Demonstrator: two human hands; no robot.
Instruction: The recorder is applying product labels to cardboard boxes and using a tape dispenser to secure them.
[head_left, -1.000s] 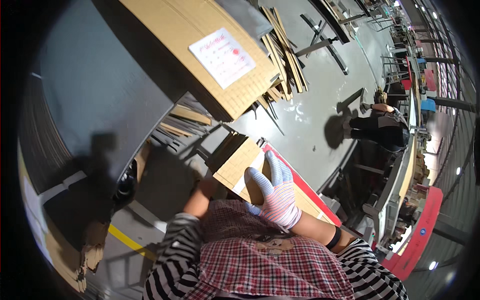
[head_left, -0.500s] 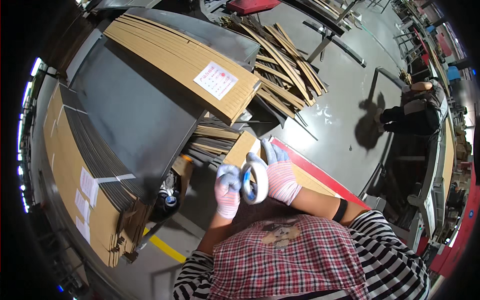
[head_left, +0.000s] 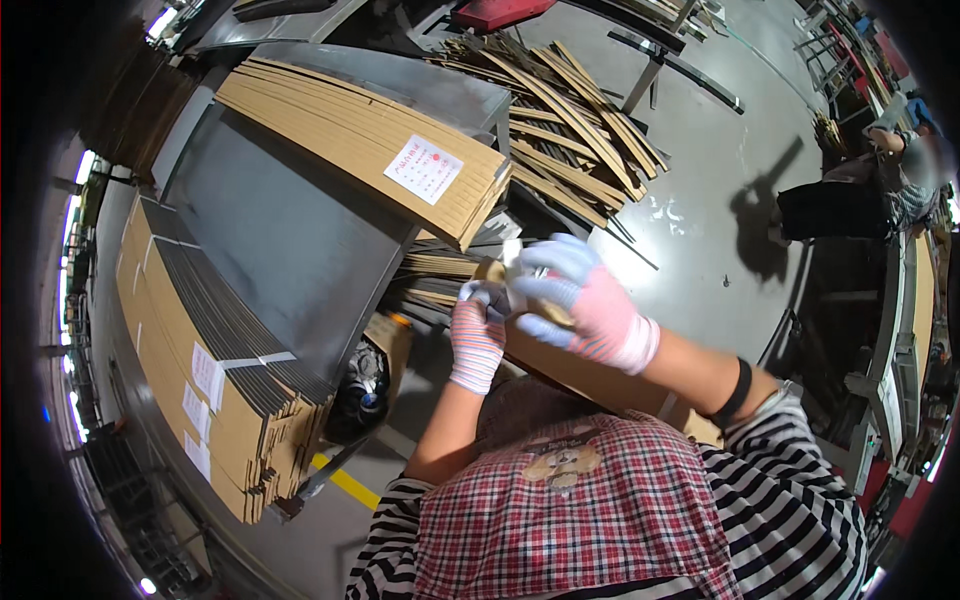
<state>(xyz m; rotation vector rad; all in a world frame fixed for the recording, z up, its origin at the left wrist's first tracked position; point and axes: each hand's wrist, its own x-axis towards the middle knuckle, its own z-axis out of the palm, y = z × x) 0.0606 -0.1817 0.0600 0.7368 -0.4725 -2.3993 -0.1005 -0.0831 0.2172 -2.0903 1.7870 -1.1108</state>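
Close in front of me, a long cardboard bundle (head_left: pixel 590 368) lies slantwise, with a white tape band (head_left: pixel 513 252) near its far end. My left hand (head_left: pixel 477 335), in a striped knit glove, is closed at that end, fingers pinched against the bundle. Gloved likewise and smeared by motion, my right hand (head_left: pixel 598 308) curls over the bundle just to the right. Under its fingers shows part of a pale roll of tape (head_left: pixel 556 314); most of the roll is hidden, so its exact hold is hard to make out.
A labelled cardboard stack (head_left: pixel 350 140) lies on a grey metal table (head_left: pixel 270 215). Strapped cardboard pieces (head_left: pixel 215 390) stand at the left. Loose strips (head_left: pixel 575 130) are heaped beyond. An open box (head_left: pixel 385 355) sits below the table. Another person (head_left: pixel 850 205) is at the far right.
My right hand has swung up and over the bundle, fingers curling. The tape roll, plainly visible between my hands before, is now mostly covered. My left hand has moved slightly right and away from me.
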